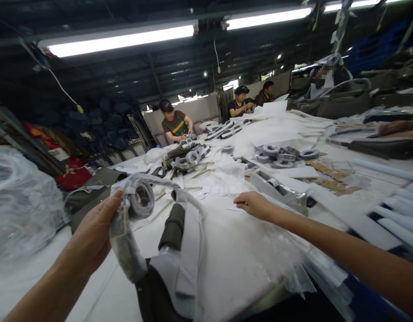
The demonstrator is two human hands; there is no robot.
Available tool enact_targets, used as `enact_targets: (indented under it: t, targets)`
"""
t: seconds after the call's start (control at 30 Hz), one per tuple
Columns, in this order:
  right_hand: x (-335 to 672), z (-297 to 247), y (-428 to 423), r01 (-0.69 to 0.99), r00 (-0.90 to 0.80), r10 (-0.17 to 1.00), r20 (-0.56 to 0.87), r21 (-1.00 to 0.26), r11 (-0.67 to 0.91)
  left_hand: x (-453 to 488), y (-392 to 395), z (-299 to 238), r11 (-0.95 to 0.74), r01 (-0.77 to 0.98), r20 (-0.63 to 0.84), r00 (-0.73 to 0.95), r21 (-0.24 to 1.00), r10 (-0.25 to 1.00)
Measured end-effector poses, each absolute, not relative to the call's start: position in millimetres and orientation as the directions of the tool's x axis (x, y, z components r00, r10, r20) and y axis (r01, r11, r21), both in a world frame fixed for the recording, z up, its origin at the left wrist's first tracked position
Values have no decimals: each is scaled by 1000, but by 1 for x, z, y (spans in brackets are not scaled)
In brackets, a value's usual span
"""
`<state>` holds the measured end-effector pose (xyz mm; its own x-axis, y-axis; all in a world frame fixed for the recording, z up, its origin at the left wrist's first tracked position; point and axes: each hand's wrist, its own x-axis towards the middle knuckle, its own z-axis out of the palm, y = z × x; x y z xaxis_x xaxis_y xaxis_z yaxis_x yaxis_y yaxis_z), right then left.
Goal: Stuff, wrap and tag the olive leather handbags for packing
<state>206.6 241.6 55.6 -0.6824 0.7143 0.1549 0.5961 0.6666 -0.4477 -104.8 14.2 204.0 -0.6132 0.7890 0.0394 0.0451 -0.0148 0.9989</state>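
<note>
My left hand [97, 223] is closed around the plastic-wrapped strap [124, 243] of a dark olive bag [154, 293] at the front of the table. A wrapped strap coil [144, 197] sits just beyond my left thumb. The bag's other handle rises beside it, with a dark sleeve [172, 226] around it and white wrapping paper [189, 250] along its side. Over the white tabletop to the right, my right hand [255, 205] has its fingers curled together. Whether they hold something small cannot be made out.
Clear plastic [21, 205] bulges at the left, near another olive bag [92, 192]. Strap coils [276, 152] and a grey tray [280, 192] lie beyond my right hand. White rolls [401, 214] are at right. Co-workers sit across the table; another person's hands [399, 127] show far right.
</note>
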Motion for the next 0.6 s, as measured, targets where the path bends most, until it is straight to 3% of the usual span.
enact_targets:
  t: [0.2,0.33,0.5,0.6]
  targets:
    - [185,22,252,779,-606,793,-66,-254,574,-94,13,202,-2,253,130,-490,968,862]
    - [178,22,253,800,-577,813,-72,-248,546,-95,12,193,4,403,172,-399,915,901]
    - [179,50,238,707,-611,786,97,-380,597,-92,11,195,-48,448,218,-336,893,916]
    - [174,78,213,508,-627,755,195,-632,585,-85,10,202,-81,457,231,-283,886,931]
